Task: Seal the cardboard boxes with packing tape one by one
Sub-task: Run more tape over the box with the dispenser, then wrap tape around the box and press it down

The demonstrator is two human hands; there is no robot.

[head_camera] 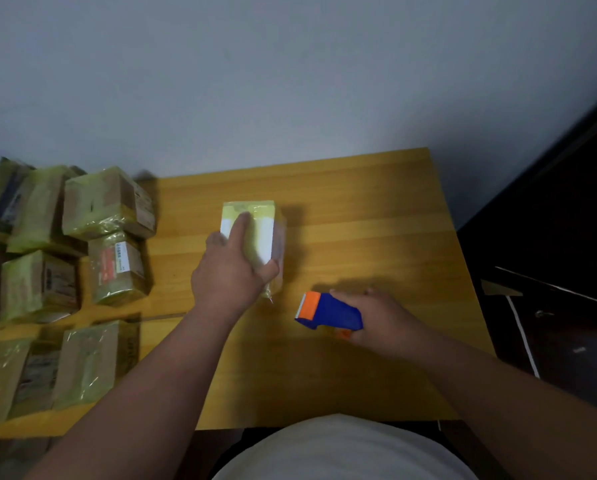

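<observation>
A small white box (267,237) wrapped in yellowish tape stands in the middle of the wooden table (376,220). My left hand (231,271) grips it from the near side, index finger stretched along its top and thumb against its right face. To the right and nearer to me, my right hand (383,320) holds a blue tape dispenser (328,311) with an orange front; its cutter end points left toward the box and lies low over the table. A short gap separates dispenser and box.
Several brown cardboard boxes (106,202) covered in yellowish tape are stacked and laid along the table's left side. A grey wall rises behind the table. Dark floor with a white cable (522,337) lies off the table's right edge.
</observation>
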